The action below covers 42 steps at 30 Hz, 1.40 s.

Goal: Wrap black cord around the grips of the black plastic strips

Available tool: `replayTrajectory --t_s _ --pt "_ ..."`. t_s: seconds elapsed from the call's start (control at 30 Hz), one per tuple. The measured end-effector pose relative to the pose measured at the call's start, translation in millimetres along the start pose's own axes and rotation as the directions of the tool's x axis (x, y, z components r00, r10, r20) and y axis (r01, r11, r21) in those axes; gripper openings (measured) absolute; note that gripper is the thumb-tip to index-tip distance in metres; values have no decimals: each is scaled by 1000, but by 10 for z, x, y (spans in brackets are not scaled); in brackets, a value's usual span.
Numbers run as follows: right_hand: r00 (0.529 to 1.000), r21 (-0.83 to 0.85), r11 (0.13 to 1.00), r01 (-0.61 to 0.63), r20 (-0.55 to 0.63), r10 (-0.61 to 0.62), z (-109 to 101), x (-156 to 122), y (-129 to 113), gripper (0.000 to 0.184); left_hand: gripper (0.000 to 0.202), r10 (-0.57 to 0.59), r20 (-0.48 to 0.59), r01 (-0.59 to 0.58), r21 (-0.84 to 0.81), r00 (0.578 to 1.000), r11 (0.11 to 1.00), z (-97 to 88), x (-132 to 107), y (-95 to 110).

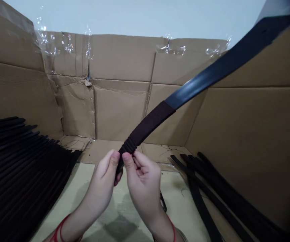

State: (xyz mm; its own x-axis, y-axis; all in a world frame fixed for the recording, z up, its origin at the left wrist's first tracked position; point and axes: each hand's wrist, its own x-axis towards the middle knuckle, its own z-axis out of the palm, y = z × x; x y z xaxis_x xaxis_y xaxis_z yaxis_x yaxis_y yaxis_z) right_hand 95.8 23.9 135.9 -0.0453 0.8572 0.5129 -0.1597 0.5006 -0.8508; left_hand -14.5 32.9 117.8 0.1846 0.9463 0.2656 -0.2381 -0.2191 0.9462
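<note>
A long, flat, dark strap point(200, 82) rises in a curve from my hands to the upper right, its wide end high up. Round its lower part sits a dark brown sleeve point(148, 124), ribbed at the upper end and bunched into folds near my fingers. My left hand point(106, 178) grips the strap's lower end, thumb on top and a fingertip showing beneath. Beside it, my right hand point(142, 173) pinches the strap just below the folds, fingers curled. The undersides of both grips are hidden.
Many dark strips point(21, 168) lie in a stack at the left. Several more straps point(218, 191) lie at the right. Cardboard walls point(122, 111) with clear tape surround the pale work surface point(177, 205). A small black looped object point(163, 202) shows partly behind my right wrist.
</note>
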Motion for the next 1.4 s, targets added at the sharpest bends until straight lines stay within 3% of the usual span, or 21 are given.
replayTrajectory --t_s 0.07,0.13,0.2,0.27,0.33,0.43,0.5,0.57,0.63,0.7,0.77,0.87,0.93,0.97,1.03,1.1,1.17,1.23,1.27,1.33,1.4 --pt "992 65 991 -115 69 110 24 10 16 32 61 -70 20 71 -44 997 997 5 15 -8" --pt "982 99 980 -174 86 166 27 40 8 42 63 -167 174 187 -101 970 977 -6 17 11" --pt "990 109 984 -139 18 138 19 75 1 41 62 -110 210 124 -54 971 991 -24 16 38" --pt "995 114 990 -81 -55 87 -5 112 9 36 57 14 124 -23 68 992 997 -51 22 62" --pt "996 128 989 -79 -24 82 -49 149 23 33 51 32 88 -41 97 996 994 -91 39 78" --pt "986 134 982 -133 117 117 -121 190 28 31 53 -135 285 164 -79 949 983 -147 72 81" --pt "993 88 992 -86 83 78 -142 193 19 27 58 -181 391 247 -126 902 961 -153 81 70" --pt "998 57 997 -54 20 52 -137 179 3 27 64 -144 336 181 -84 931 980 -135 72 59" --pt "993 80 993 -89 81 83 -121 160 -13 28 67 -114 221 124 -35 969 992 -111 53 55" --pt "977 97 989 -116 191 95 -103 143 -21 29 69 -197 240 215 -52 951 975 -92 39 47" --pt "986 71 995 -71 154 59 -86 134 -6 30 72 -259 331 293 -56 907 955 -73 44 17" --pt "999 35 999 11 -49 -10 -78 140 42 29 66 -75 183 59 87 980 994 -38 67 -65" --pt "999 99 995 -33 -4 33 -103 157 51 30 60 25 82 -35 121 996 992 -29 65 -101" --pt "993 147 984 -98 82 87 -122 165 40 33 59 -3 107 -5 79 994 997 -33 56 -105" --pt "957 201 955 -217 237 167 -155 171 -4 37 60 -126 286 143 -37 950 989 -55 35 -83" --pt "971 188 964 -187 186 152 -161 162 -45 35 61 -134 393 169 -56 910 984 -77 26 -47" --pt "998 147 988 -54 -4 55 -144 151 -54 31 58 -5 284 0 19 959 1000 -85 40 -24" --pt "998 149 989 -19 -60 28 -130 149 -37 34 53 127 153 -140 78 980 987 -79 64 -25" --pt "998 172 983 -58 3 59 -131 152 -26 37 53 136 155 -144 44 979 989 -75 73 -32" --pt "981 176 974 -143 154 116 -143 160 -13 38 58 60 293 -34 -96 954 995 -70 78 -44" --pt "990 121 988 -96 119 81 -149 165 -12 32 64 -13 398 74 -137 917 988 -69 57 -39"
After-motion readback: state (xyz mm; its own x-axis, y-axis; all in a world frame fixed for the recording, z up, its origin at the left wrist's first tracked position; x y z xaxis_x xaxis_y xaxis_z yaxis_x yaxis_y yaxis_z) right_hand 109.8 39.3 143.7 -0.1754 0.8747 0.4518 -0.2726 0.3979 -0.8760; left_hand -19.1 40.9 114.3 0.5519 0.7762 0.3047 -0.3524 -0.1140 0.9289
